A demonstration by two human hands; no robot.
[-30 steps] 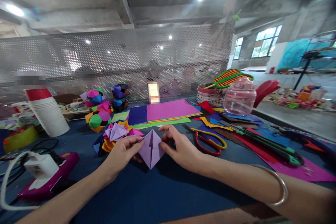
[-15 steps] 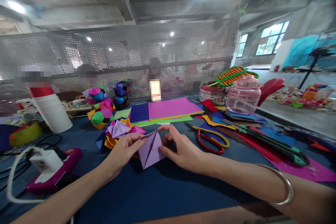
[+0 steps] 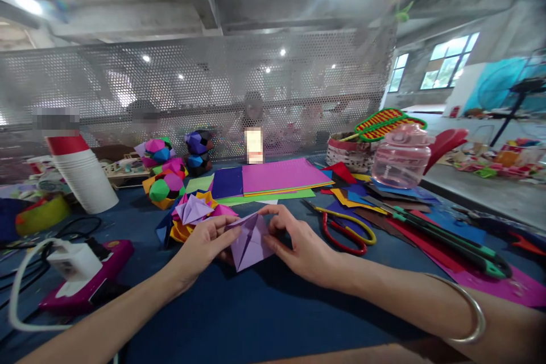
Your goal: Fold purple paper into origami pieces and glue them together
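Note:
A folded lilac origami paper (image 3: 251,242), diamond-like with creases and a slit down its middle, is held between both hands above the blue tabletop. My left hand (image 3: 213,239) pinches its left edge, thumb on top and fingers behind. On the opposite edge, my right hand (image 3: 294,242) has its thumb low on the paper and its index finger at the top corner. Just behind my left hand lies a cluster of folded paper pieces (image 3: 191,210) in lilac, yellow, pink and blue.
Red-and-yellow-handled scissors (image 3: 347,230) lie right of my right hand, and a green-black utility knife (image 3: 452,242) rests on coloured paper farther right. Paper sheets (image 3: 284,176) are stacked behind. A pink bottle (image 3: 401,159), paper cups (image 3: 85,176) and a purple power strip (image 3: 115,261) stand around.
The lilac paper and my right hand have shifted slightly right in view. My left hand keeps its pinch on the paper, and the right thumb and index finger stay on it.

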